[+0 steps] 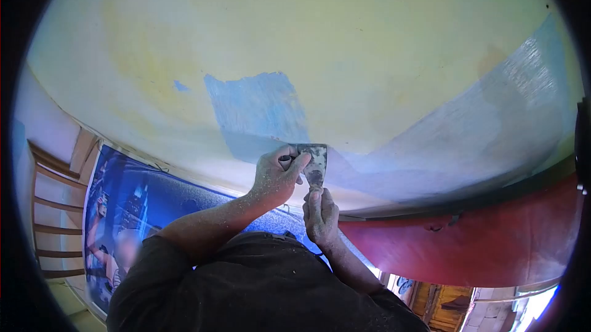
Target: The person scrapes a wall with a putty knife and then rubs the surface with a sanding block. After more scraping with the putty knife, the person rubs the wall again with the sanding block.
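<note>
A putty knife [317,163] with a worn, paint-spotted blade is held up in front of the pale yellow wall surface [369,55]. My right hand [321,216] is closed round its handle, below the blade. My left hand [280,175] pinches the blade's left edge between thumb and fingers. Pale dust and flakes cover both hands and forearms. Just above the left hand lies a bluish scraped patch [258,107] with ragged edges. Whether the blade touches the surface cannot be made out.
A larger grey-blue area [462,135] spreads over the surface at the right. Below it hangs a red sheet [480,240]. A blue printed banner [148,193] is at the lower left, beside a wooden slatted frame [58,203]. Wooden boards [434,301] show at the lower right.
</note>
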{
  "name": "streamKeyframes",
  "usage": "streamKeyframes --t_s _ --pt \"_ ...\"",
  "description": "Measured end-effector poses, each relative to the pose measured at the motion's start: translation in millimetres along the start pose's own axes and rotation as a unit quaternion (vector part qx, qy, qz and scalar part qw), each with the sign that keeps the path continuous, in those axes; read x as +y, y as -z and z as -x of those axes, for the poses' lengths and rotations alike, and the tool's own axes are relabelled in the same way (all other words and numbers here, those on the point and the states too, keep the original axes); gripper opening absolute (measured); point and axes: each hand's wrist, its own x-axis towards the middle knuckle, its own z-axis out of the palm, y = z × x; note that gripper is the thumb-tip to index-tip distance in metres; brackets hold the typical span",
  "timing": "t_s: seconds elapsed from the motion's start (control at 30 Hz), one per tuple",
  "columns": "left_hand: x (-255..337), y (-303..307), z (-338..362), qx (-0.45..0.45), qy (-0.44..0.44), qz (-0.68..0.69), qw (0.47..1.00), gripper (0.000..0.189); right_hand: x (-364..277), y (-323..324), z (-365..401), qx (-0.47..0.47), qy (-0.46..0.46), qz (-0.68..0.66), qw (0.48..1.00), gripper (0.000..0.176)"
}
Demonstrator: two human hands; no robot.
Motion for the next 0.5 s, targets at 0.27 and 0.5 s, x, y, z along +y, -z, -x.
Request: streamKeyframes --t_s 0.27,0.5 --pt "4 0 1 0.013 0.026 0.027 0.999 0.028 -20 9 -4 -0.014 -0.059 0.042 0.997 0.041" --pt "-15 -1 -11 -0.025 0.038 0.042 0.998 0.028 -5 16 -7 -0.020 -0.067 0.070 0.995 0.039"
